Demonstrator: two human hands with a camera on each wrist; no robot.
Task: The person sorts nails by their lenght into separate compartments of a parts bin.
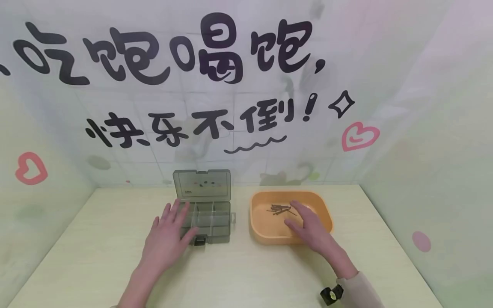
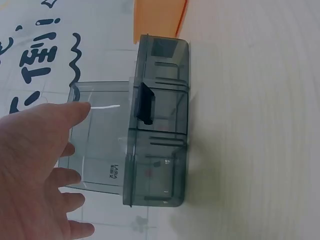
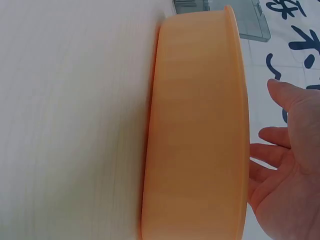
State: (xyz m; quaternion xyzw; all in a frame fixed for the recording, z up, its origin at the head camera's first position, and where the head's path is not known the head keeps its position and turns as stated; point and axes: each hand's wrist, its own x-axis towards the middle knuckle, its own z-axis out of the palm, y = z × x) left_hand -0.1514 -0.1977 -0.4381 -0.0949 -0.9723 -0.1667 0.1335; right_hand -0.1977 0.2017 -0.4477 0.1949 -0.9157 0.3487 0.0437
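Note:
In the head view my left hand [image 1: 167, 235] hovers over the left side of a grey, see-through compartment box [image 1: 221, 233], fingers spread and holding nothing. The box's lid [image 1: 202, 185] stands raised at the back, and a black latch [image 1: 200, 240] sits on its front. My right hand [image 1: 310, 229] reaches over an orange tub [image 1: 265, 237], its thumb and fingers apart. A small pile of dark screws or nails [image 1: 280, 208] lies in the tub, just left of the right fingers. In the right wrist view the tub's wall [image 3: 195, 125] hides the pile.
Both containers stand on a pale wooden table [image 1: 239, 278], near its back edge. Behind them rises a white backdrop [image 1: 246, 167] with black lettering and hearts. A black band [image 1: 332, 295] is at the right sleeve [image 1: 362, 291].

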